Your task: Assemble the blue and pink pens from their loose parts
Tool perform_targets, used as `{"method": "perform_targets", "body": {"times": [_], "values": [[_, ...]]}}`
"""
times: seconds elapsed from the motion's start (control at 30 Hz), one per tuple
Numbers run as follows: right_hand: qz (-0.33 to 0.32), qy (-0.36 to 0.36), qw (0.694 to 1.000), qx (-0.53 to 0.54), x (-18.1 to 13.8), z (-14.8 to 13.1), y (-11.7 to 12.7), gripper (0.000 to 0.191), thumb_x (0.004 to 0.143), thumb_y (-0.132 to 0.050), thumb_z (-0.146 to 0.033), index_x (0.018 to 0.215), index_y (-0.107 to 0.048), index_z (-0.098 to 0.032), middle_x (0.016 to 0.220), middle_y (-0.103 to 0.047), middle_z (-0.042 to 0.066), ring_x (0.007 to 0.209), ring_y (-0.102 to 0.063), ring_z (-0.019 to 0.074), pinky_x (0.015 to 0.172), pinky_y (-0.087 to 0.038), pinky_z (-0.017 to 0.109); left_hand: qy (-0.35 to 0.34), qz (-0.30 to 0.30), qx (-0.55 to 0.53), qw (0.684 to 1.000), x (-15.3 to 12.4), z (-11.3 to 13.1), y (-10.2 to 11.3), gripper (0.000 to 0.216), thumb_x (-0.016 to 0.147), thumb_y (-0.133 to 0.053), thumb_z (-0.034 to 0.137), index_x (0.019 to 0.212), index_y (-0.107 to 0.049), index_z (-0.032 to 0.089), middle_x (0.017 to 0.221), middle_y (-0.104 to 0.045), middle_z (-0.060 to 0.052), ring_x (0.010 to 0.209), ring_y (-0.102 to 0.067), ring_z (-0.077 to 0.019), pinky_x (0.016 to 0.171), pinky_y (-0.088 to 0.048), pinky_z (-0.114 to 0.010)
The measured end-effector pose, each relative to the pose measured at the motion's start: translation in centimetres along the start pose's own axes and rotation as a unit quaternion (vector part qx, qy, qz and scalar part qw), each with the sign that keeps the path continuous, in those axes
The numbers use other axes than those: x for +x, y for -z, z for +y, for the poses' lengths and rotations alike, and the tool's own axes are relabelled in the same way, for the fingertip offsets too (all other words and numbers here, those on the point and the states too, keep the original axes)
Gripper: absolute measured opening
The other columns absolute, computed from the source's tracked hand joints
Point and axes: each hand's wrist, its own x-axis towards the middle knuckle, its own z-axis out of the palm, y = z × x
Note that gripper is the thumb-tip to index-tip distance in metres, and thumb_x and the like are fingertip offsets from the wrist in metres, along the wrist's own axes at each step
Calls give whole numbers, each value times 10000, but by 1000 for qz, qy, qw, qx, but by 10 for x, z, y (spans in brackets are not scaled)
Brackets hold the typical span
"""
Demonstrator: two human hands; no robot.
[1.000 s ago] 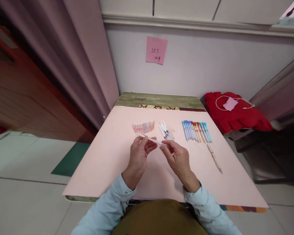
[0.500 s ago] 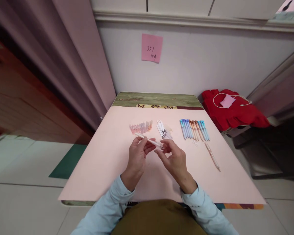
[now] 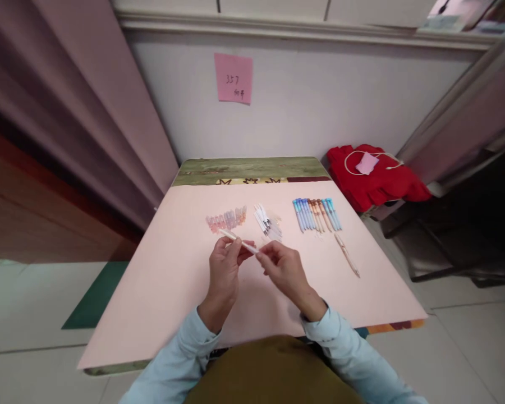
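My left hand (image 3: 224, 268) pinches a thin white pen tube (image 3: 237, 240) above the pink sheet (image 3: 168, 280), and my right hand (image 3: 283, 268) grips its near end with closed fingers. Just beyond my hands lie a row of small pinkish pen parts (image 3: 227, 218) and a heap of white refills (image 3: 266, 221). To the right sits a row of blue and orange pens (image 3: 317, 214), with one beige pen (image 3: 347, 255) lying alone nearer me.
The pink sheet covers a small table with a green far edge (image 3: 252, 166). A red cloth (image 3: 374, 182) with a white cord lies on a seat to the right. A pink note (image 3: 233, 78) hangs on the wall; curtains stand on the left.
My head has turned right, so everything has slid left in view. Both hands keep hold of the pen tube and have drawn closer together.
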Motion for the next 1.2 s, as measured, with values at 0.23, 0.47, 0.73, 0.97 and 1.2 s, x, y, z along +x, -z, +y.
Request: {"method": "perform_targets", "body": {"times": [0.23, 0.47, 0.73, 0.97, 1.2], "values": [[9, 57, 967, -248, -18, 7, 4, 221, 933, -580, -366, 782, -641, -218, 737, -712, 8, 606, -639, 133, 534, -335, 219, 45, -63, 121, 990, 1, -22, -2, 302, 736, -763, 382, 848, -568, 181, 733, -733, -47, 667, -715, -213, 697, -572, -350], [149, -57, 934, -319, -47, 66, 80, 245, 889, -609, -413, 758, -647, -209, 685, -676, 2, 579, -590, 145, 548, -332, 241, 99, -108, 181, 973, 1, -22, 11, 376, 738, -757, 492, 898, -651, 169, 932, -753, -129, 733, -699, -186, 696, -560, -299], [113, -242, 829, -492, -57, 104, 138, 297, 938, -527, -439, 828, -675, -208, 838, -715, 73, 651, -612, 199, 527, -241, 280, 118, -87, 182, 972, 9, -26, 48, 364, 696, -790, 440, 866, -647, 152, 841, -745, -120, 662, -674, -178, 641, -556, -294], [73, -297, 814, -494, -51, 104, 141, 395, 936, -424, -518, 972, -702, -239, 949, -728, 100, 756, -662, 287, 585, -380, 341, 49, 2, 250, 967, 43, -6, 114, 302, 662, -778, 346, 851, -648, 148, 609, -624, 4, 520, -559, -119, 491, -452, -228], [89, -319, 825, -457, -50, 94, 143, 429, 870, -454, -625, 950, -727, -304, 819, -721, 159, 671, -644, 328, 547, -409, 387, 5, 91, 264, 960, 111, 21, 132, 285, 643, -782, 330, 763, -591, 156, 561, -579, 19, 464, -537, -101, 483, -444, -225]]}}
